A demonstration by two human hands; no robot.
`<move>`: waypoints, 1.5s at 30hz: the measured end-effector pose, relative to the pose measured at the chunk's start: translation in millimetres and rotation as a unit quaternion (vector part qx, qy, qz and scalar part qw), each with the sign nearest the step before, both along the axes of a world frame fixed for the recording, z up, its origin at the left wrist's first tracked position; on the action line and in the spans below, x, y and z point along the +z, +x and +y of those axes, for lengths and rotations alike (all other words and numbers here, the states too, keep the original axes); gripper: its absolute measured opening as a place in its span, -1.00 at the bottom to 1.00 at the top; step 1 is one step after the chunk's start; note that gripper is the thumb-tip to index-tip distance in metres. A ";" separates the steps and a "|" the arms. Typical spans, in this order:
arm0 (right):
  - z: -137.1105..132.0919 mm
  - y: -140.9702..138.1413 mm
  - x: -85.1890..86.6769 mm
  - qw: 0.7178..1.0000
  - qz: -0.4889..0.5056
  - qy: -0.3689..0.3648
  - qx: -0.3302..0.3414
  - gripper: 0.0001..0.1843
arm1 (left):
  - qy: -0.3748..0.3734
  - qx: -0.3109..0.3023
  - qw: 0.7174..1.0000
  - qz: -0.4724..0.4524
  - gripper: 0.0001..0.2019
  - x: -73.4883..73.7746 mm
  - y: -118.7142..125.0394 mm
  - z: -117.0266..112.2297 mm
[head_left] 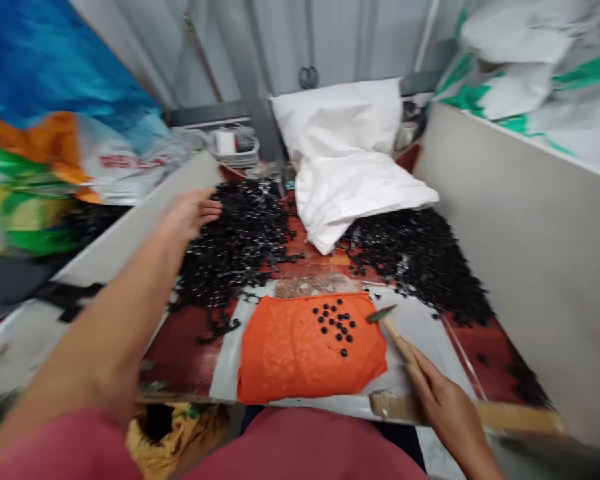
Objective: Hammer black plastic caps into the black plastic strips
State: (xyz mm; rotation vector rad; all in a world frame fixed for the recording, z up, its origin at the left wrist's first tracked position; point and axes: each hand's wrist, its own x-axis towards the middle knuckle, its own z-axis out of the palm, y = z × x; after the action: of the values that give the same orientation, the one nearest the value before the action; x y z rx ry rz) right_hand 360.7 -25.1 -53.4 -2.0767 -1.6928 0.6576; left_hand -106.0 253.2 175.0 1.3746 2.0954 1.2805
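My left hand (190, 212) reaches out over the left heap of small black plastic parts (240, 247), fingers stretched and partly spread, just touching the heap's far left edge. My right hand (443, 407) rests at the table's near right edge, fingers wrapped round the wooden handle of a small tool (393, 330) whose dark tip points at an orange cloth (310, 350). Several small black round pieces (337, 325) lie on that cloth. A second heap of black parts (420, 263) lies to the right.
A white sack (350, 180) lies at the back between the heaps. Pale boards (520, 233) wall the table on both sides. Colourful bags (55, 133) pile up on the left, white and green sacks (530, 80) on the right. A yellow bag (175, 433) hangs below the table.
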 end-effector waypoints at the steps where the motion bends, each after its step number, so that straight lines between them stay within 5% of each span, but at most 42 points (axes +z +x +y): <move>1: 2.1 4.9 -5.6 1.000 -0.002 -0.013 -0.006 -0.40 | -0.022 -0.016 0.999 -0.024 -0.75 -10.2 -2.2 4.8; 4: 9.5 15.4 -16.4 0.999 0.021 -0.043 0.010 -0.31 | -0.021 -0.023 0.990 -0.138 -0.77 -34.0 -16.1 19.3; 7: 11.4 18.6 -18.6 0.998 0.041 -0.050 0.017 -0.31 | 0.042 -0.003 0.972 -0.233 -0.78 -40.5 -27.4 24.1; 14: 11.1 17.7 -18.4 0.998 0.036 -0.053 -0.003 -0.30 | 0.050 -0.031 0.980 -0.193 -0.83 -49.8 -27.1 18.4; 17: 11.1 14.6 -13.8 0.998 0.035 -0.050 -0.002 -0.32 | 0.052 -0.095 0.991 -0.080 -0.86 -75.0 7.2 7.7; 19: 10.6 12.3 -10.8 0.999 0.033 -0.044 -0.001 -0.34 | 0.036 -0.207 0.977 0.023 -0.87 -97.4 49.4 -5.6; 22: 9.4 10.1 -9.1 0.999 0.024 -0.032 -0.003 -0.36 | -0.016 -0.452 0.885 0.115 -0.82 -130.4 133.4 -26.6; 24: 8.4 9.6 -9.7 0.999 0.022 -0.032 -0.006 -0.36 | -0.049 -0.551 0.816 0.170 -0.83 -146.4 192.1 -32.5; 25: 7.8 9.5 -10.1 0.999 0.025 -0.034 -0.006 -0.36 | -0.062 -0.550 0.807 0.208 -0.84 -151.6 219.1 -31.6; 28: 6.4 9.6 -10.8 0.999 0.036 -0.039 -0.008 -0.34 | -0.065 -0.483 0.841 0.235 -0.70 -158.1 282.4 -17.0; 32: 6.2 12.9 -11.2 0.998 0.050 -0.044 -0.005 -0.33 | -0.076 -0.409 0.876 0.244 -0.51 -164.3 326.2 -1.0; 38: 10.5 23.9 -16.2 0.996 0.043 -0.082 0.003 -0.29 | -0.057 -0.469 0.849 0.235 -0.75 -181.7 349.1 -14.0; 45: 9.7 16.4 -11.3 0.998 -0.021 -0.063 -0.002 -0.31 | -0.022 -0.449 0.885 0.120 -0.86 -160.9 328.8 -7.6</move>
State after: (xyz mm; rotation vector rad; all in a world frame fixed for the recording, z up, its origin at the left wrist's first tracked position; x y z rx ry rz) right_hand 377.1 -15.3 -64.7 -2.1943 -1.7092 0.7416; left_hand 222.8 245.5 14.1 2.1756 1.2499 0.6751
